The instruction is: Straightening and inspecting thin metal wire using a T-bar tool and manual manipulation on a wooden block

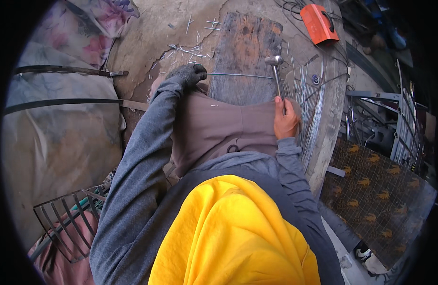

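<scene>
Concrete floor (150, 28) is running beneath a scarred wooden board (247, 42) lying at 12 o'clock; short rod offcuts (185, 49) are scattering at 11, long rods (310, 109) lying at 2. You are closing your gloved left hand (186, 76) on a thin rod (238, 74), probably steadying it; it is stretching toward 3 across the board, contact with the wood unclear. Your bare right hand (286, 118) is wrapping firmly around the hammer (279, 84), thumb running along its handle, apparently for control, head pointing toward 12.
</scene>
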`<action>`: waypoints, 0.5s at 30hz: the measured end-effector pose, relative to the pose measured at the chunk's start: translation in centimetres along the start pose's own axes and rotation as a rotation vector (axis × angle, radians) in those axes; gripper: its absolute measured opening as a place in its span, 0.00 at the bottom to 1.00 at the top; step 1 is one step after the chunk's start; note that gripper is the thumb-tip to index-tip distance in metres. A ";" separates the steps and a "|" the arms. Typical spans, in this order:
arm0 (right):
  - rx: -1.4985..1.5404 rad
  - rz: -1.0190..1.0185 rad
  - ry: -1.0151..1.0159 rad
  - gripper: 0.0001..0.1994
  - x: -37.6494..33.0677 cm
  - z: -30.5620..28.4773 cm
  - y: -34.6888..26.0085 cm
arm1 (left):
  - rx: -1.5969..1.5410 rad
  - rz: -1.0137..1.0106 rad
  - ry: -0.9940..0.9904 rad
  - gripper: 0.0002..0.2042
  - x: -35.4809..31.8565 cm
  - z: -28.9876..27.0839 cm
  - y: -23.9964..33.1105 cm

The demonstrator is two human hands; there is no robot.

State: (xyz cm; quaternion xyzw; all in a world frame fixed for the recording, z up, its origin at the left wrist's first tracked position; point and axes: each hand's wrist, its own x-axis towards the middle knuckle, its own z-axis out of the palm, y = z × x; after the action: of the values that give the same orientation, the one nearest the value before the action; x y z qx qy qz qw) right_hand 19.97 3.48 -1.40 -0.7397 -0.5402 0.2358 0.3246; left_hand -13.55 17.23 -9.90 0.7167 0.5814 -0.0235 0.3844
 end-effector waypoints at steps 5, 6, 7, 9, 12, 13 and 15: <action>-0.207 0.073 -0.257 0.23 0.9 1.0 1.7 | -0.023 -0.017 -0.009 0.15 -0.1 -0.4 0.4; -0.176 0.080 -0.253 0.22 0.6 1.0 1.6 | -0.003 -0.009 -0.033 0.17 -0.4 -0.5 0.5; -0.144 0.080 -0.251 0.22 0.5 0.9 1.1 | 0.016 -0.006 -0.052 0.19 -0.8 -0.8 0.8; -0.150 0.064 -0.233 0.21 0.1 1.3 1.4 | -0.003 -0.028 -0.043 0.19 -0.3 -0.6 0.1; -0.173 0.073 -0.242 0.22 0.5 1.3 1.7 | -0.029 -0.074 -0.053 0.20 -0.3 -0.7 0.9; -0.180 0.084 -0.273 0.22 0.9 1.3 1.4 | -0.032 -0.105 -0.058 0.20 -0.3 -0.9 1.3; -0.148 0.107 -0.246 0.22 0.9 0.5 0.9 | -0.004 -0.092 -0.061 0.20 -0.2 -0.7 1.6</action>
State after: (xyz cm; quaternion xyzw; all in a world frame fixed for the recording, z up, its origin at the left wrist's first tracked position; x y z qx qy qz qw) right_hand 20.46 4.27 -2.40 -0.7549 -0.5515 0.3014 0.1874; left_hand -12.55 17.42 -8.46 0.6873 0.6019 -0.0619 0.4020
